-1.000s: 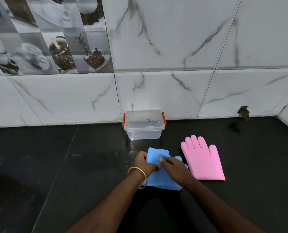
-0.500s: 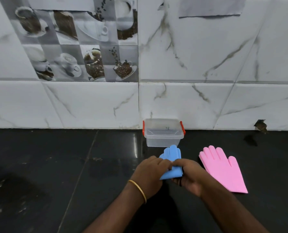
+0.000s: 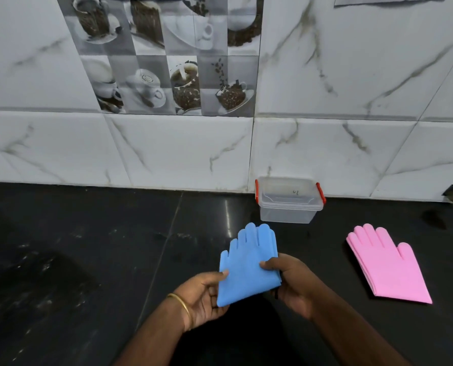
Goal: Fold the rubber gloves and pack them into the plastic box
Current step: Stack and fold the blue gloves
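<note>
blue rubber glove [image 3: 248,262] gripped in both hands, just short of clear plastic box [image 3: 289,200]. left hand [image 3: 200,295] pinches cuff corner; right hand [image 3: 292,280] clamps opposite edge. long axis runs cuff-to-fingers, fingers pointing at box. pink rubber glove [image 3: 386,262] flat on bench [image 3: 88,260], right of box.
</note>
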Available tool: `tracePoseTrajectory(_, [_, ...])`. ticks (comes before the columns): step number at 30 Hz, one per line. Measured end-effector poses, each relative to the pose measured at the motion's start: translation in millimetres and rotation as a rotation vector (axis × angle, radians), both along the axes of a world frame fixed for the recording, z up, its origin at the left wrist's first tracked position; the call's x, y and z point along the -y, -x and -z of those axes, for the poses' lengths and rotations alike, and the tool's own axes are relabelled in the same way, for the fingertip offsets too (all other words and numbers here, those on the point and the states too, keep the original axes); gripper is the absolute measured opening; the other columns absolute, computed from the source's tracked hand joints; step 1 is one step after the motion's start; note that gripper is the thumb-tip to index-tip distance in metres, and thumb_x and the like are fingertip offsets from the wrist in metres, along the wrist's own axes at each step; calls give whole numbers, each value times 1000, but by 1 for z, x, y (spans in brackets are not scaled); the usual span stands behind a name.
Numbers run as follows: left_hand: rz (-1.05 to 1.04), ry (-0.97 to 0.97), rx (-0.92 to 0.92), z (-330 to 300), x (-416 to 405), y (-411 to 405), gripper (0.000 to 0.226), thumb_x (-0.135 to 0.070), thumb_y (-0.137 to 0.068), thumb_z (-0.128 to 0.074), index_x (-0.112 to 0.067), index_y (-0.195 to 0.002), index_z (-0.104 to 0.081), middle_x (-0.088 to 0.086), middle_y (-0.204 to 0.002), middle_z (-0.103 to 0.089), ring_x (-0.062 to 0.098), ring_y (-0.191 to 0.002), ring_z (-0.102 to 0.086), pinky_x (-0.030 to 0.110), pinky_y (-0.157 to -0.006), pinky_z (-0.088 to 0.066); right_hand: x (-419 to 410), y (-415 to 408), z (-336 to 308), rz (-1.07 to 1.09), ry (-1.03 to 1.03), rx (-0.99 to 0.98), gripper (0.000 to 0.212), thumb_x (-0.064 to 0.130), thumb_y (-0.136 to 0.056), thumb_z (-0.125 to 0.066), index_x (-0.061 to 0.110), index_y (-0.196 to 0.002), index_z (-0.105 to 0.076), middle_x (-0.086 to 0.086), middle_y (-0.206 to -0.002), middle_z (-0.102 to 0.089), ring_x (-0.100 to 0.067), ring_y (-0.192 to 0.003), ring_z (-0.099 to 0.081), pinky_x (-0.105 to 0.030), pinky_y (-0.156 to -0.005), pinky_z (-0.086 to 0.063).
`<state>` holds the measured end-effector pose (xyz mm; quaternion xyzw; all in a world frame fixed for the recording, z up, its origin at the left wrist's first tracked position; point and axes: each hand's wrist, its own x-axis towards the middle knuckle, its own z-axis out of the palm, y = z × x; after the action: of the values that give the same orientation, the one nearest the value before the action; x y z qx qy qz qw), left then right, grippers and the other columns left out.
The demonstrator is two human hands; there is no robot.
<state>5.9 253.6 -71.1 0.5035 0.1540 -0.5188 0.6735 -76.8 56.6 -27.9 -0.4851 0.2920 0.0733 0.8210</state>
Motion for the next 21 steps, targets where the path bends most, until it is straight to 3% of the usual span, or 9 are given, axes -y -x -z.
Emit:
tracePoseTrajectory(2, [-71, -14, 82, -2, 0, -7, 48, -2, -74, -70, 9, -119, -61, 26, -113, -68, 37, -101, -66, 45, -92, -53, -8, -2, 2, -5, 36, 3, 33, -1, -86, -60, 2, -118, -64, -19, -109, -73, -36, -101, -70, -44, -75, -58])
tracePoseTrajectory(3, [-95, -19, 135, -5, 1, -13, 42, 4, -77, -66, 9, -119, -61, 27, -113, -68, 38, -99, -67, 45, -89, -55, -11, -7, 2, 3, 63, 6, 33, -3, -86, -59, 1, -119, -63, -19, -110, -73, -36, -101, -70, -44, -76, -58])
tracePoseTrajectory(7, [-249, 4, 460, -29, 4, -43, 36, 13, -79, -62, -2, -113, -63, 16, -97, -74, 26, -73, -73, 36, -55, -60, -15, -39, -12, 42, 142, 128, 34, -12, -87, -53, 4, -114, -64, -18, -114, -71, -33, -100, -68, -48, -89, -56])
tracePoseTrajectory(9, [-332, 45, 602, -39, 5, -56, 40, 12, -76, -68, -7, -111, -63, 9, -97, -76, 24, -80, -74, 36, -59, -59, -13, -55, -18, 48, 177, 225, 36, -9, -87, -55, 14, -112, -65, -8, -111, -73, -28, -99, -70, -44, -85, -58])
tracePoseTrajectory(11, [-377, 46, 680, -37, 4, -64, 48, 9, -73, -74, -9, -115, -62, 9, -105, -75, 26, -92, -72, 44, -73, -59, -11, -65, -12, 43, 233, 287, 40, -4, -87, -58, 22, -116, -65, -1, -111, -75, -24, -100, -71, -40, -81, -60])
tracePoseTrajectory(15, [-385, -115, 667, 3, 3, -67, 55, 18, -69, -73, 0, -119, -59, 16, -103, -73, 32, -92, -70, 48, -83, -56, -16, -67, 44, 81, 365, 193, 41, -6, -82, -64, 28, -106, -63, 1, -109, -73, -15, -88, -73, -27, -66, -59])
tracePoseTrajectory(17, [-344, -260, 621, 28, 2, -60, 52, 22, -68, -70, 5, -116, -59, 21, -103, -71, 33, -89, -68, 48, -83, -56, -20, -60, 77, 9, 504, 89, 41, -3, -83, -68, 20, -114, -56, -6, -119, -68, -13, -92, -69, -29, -72, -60])
tracePoseTrajectory(19, [-319, -368, 596, 46, 2, -56, 47, 22, -68, -70, 6, -110, -61, 25, -106, -69, 34, -91, -67, 49, -86, -56, -23, -55, 99, -88, 663, -4, 51, 6, -83, -72, 15, -129, -49, -5, -116, -65, -14, -95, -65, -33, -79, -60])
tracePoseTrajectory(21, [-287, -418, 618, 53, 4, -58, 43, 19, -67, -72, 2, -105, -63, 21, -104, -71, 32, -92, -68, 49, -85, -57, -21, -54, 105, -116, 744, -15, 62, 13, -82, -74, 15, -136, -45, 3, -109, -62, -9, -92, -63, -23, -71, -56])
